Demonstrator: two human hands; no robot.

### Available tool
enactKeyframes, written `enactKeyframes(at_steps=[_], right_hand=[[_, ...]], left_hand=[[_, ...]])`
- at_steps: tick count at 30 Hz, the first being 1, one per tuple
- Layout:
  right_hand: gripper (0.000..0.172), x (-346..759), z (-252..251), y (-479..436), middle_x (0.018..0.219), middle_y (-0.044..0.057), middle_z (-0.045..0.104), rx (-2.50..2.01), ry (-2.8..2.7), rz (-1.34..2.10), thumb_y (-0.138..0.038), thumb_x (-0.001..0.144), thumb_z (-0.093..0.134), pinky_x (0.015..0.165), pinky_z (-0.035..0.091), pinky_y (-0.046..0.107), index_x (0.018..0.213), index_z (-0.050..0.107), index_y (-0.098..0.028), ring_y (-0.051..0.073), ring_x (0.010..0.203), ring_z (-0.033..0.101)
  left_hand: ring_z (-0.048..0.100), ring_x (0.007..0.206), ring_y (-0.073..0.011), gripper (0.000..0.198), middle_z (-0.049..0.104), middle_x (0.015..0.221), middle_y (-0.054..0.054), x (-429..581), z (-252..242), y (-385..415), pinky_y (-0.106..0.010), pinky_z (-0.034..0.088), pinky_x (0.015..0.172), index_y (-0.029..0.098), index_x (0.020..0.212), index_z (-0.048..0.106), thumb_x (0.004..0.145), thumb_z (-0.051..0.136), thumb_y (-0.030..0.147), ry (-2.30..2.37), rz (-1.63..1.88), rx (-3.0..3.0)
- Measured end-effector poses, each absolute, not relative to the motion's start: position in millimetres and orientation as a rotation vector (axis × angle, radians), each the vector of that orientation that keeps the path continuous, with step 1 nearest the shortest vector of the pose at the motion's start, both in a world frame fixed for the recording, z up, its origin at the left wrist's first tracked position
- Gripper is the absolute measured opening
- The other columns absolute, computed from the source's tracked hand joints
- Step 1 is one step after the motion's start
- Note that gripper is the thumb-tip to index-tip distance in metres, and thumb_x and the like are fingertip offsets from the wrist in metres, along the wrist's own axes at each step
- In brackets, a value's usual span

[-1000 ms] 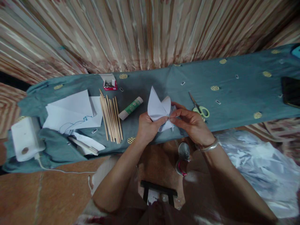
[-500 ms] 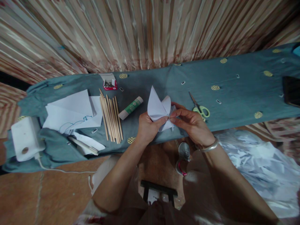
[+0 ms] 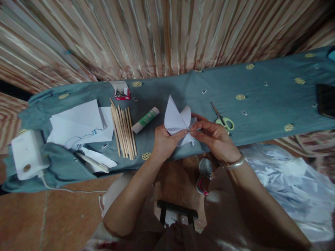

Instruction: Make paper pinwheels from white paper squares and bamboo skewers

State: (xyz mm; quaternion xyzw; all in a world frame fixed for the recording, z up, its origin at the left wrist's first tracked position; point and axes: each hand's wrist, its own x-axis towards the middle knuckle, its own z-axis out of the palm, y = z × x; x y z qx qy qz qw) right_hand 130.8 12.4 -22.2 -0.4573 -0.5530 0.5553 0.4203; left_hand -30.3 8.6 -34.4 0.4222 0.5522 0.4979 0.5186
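A white paper pinwheel [image 3: 175,116] with curled, pointed blades is held up over the near edge of the table. My left hand [image 3: 167,141] is closed on its left side, thumb pressed near the centre. From the right, the thumb and forefinger of my right hand [image 3: 213,137] pinch at that same centre. Something tiny and dark shows between the fingertips, too small to make out. Just right of my right hand lie scissors [image 3: 227,123] with light green handles. A green and white glue stick [image 3: 146,120] rests left of the pinwheel.
Several wooden sticks [image 3: 125,134] lie left of the glue stick, below an open red box of small metal pieces [image 3: 122,93]. White paper sheets [image 3: 75,120], a pen [image 3: 92,162] and a white charger block [image 3: 27,153] are farther left. A plastic bag [image 3: 288,188] stands at right.
Both hands keep the same grip on the pinwheel, with barely any finger movement. The view has shifted very slightly.
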Motion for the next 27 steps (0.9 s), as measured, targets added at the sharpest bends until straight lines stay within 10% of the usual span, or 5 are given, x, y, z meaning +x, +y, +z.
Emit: enactKeyframes(at_steps=[27], right_hand=[[0.016,130.7,-19.5,11.8,0.121,0.001,0.063,-1.180,-1.346,1.455,-0.039,0.071,0.077,0.110,0.030,0.043,0.076,0.070,-0.025,0.025,0.129,0.046]], left_hand=[[0.065,0.068,-0.0173,0.021,0.073,0.073,-0.005,-31.1,-35.4,8.9,-0.026,0.050,0.064,0.012,0.073,0.072,0.060,0.078,0.027,1.299,1.192,1.043]])
